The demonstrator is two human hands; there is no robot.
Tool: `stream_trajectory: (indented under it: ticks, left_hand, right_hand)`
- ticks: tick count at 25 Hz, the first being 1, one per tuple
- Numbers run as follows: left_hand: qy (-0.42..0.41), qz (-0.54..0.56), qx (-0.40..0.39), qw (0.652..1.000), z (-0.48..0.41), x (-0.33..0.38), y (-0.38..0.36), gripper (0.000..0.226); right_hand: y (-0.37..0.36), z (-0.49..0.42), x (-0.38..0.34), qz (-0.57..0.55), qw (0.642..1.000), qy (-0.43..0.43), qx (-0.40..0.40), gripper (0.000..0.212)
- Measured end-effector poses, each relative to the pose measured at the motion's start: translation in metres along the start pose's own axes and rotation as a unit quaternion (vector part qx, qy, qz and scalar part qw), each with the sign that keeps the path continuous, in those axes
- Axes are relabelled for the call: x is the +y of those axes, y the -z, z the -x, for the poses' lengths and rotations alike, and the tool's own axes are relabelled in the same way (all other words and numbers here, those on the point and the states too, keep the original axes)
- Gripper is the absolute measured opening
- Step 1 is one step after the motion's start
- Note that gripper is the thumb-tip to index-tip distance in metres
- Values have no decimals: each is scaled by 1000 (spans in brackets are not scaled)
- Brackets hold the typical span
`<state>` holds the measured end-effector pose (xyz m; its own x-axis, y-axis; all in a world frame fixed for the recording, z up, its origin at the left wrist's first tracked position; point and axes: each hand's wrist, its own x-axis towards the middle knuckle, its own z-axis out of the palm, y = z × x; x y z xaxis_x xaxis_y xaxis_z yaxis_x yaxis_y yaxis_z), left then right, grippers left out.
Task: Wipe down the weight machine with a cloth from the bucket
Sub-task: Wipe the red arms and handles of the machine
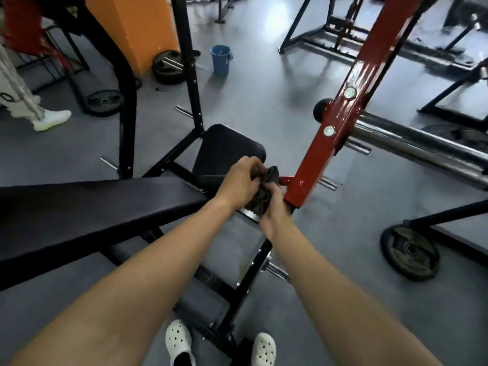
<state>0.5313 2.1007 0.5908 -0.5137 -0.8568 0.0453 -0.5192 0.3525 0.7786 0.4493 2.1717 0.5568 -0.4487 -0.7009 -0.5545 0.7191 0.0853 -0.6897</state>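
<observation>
Basically, the weight machine (340, 122), a red steel arm on a black frame, looks heavy, rigid and fixed, and its glossy paint is probably slick when wet, so there is nothing to lift, only surfaces to rub. The long back pad (92, 207) lies left of it and the seat pad (227, 149) is just behind the hands, both likely soft vinyl. A chrome bar (422, 146) juts right of the red arm and could block a sweep there, and the bolts may snag fabric. A weight plate (409, 252) sits on the floor (264, 88) at right. The blue bucket (220, 59) is well apart, near the orange pillar (137, 27). The cloth (266, 186), dark, limp and light, is bunched just beside the arm's lower end and is best held wadded. The left hand (237, 180) and right hand (274, 215) both grip it, fingers (252, 165) curled round the bunch.
</observation>
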Motion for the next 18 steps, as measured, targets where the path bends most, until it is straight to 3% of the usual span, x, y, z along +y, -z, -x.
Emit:
stream_trajectory:
  ticks: [3,5,7,9,14,18]
  left_hand:
    - [-74,50,38,995,-22,0,4,21]
    - [-116,64,19,991,-40,2,4,19]
    - [-169,23,-90,981,-52,5,-4,27]
    - [-206,-67,-226,950,-54,1,-17,38]
    - [-183,-163,-299,922,-69,-9,-35,50]
    - [-142,-127,-323,927,-79,-10,-37,43]
  right_hand:
    - [-16,-5,5,14,997,40,59,37]
    - [-28,-9,8,24,992,61,112,31]
    - [-31,-17,9,27,980,87,176,30]
    - [-23,-24,12,56,964,93,243,26]
    - [-6,-23,17,94,962,64,248,36]
    - [-19,-34,12,130,953,68,265,30]
